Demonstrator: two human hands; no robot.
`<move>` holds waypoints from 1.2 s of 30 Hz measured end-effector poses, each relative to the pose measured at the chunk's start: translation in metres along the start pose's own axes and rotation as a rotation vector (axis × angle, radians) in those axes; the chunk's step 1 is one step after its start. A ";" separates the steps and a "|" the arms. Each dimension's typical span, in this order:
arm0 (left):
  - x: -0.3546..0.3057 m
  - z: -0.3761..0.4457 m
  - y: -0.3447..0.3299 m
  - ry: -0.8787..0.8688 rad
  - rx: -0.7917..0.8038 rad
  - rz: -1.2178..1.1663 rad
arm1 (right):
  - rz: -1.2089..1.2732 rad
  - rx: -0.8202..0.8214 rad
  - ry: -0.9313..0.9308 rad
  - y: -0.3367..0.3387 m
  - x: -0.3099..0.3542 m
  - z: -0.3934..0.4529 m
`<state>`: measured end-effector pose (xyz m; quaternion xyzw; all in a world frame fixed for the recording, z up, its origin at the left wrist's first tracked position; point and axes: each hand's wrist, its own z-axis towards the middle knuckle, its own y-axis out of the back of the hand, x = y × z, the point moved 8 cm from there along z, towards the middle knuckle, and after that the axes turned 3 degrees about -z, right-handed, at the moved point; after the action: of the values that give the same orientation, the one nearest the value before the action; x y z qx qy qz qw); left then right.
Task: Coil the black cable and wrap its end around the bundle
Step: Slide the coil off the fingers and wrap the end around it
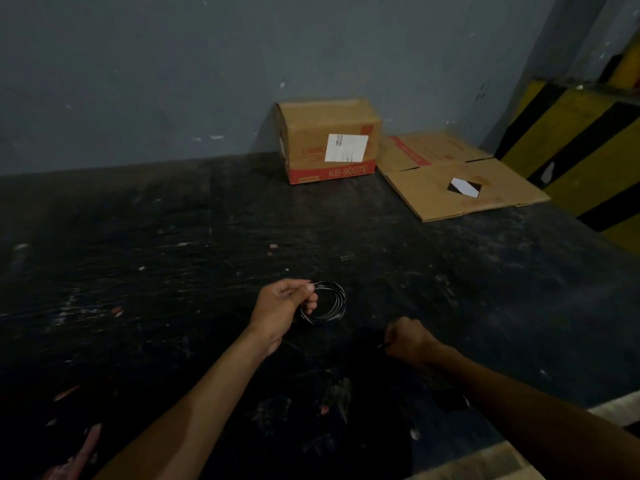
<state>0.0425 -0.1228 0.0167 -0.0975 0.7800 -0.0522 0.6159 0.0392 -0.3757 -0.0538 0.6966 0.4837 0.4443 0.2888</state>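
A thin black cable (337,304) hangs in several round loops just above the dark floor, near the middle of the view. My left hand (284,306) pinches the top left of the coil between thumb and fingers. My right hand (408,337) is a closed fist lower and to the right, with a short dark piece of cable sticking out at its left side. The stretch of cable between the two hands is lost against the black floor.
The dark, scuffed floor (173,254) spreads all around. A closed cardboard box (329,140) stands against the grey wall behind. A flattened cardboard sheet (460,181) lies to its right. A yellow-and-black striped barrier (571,161) fills the right side.
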 end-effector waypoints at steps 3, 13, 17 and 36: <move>-0.001 -0.001 0.000 -0.001 0.011 0.029 | 0.280 -0.062 0.179 0.027 0.041 -0.005; -0.026 0.000 -0.018 -0.116 0.113 -0.003 | 0.444 -0.325 0.557 0.100 0.140 -0.036; -0.032 0.000 -0.018 -0.125 0.159 0.039 | 0.309 -0.355 0.643 0.107 0.152 -0.044; -0.058 0.009 -0.003 -0.232 -0.178 0.099 | 0.350 -0.391 0.818 0.097 0.165 -0.075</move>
<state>0.0646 -0.1132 0.0701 -0.1183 0.7090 0.0591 0.6927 0.0345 -0.2598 0.1156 0.4683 0.3407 0.8061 0.1215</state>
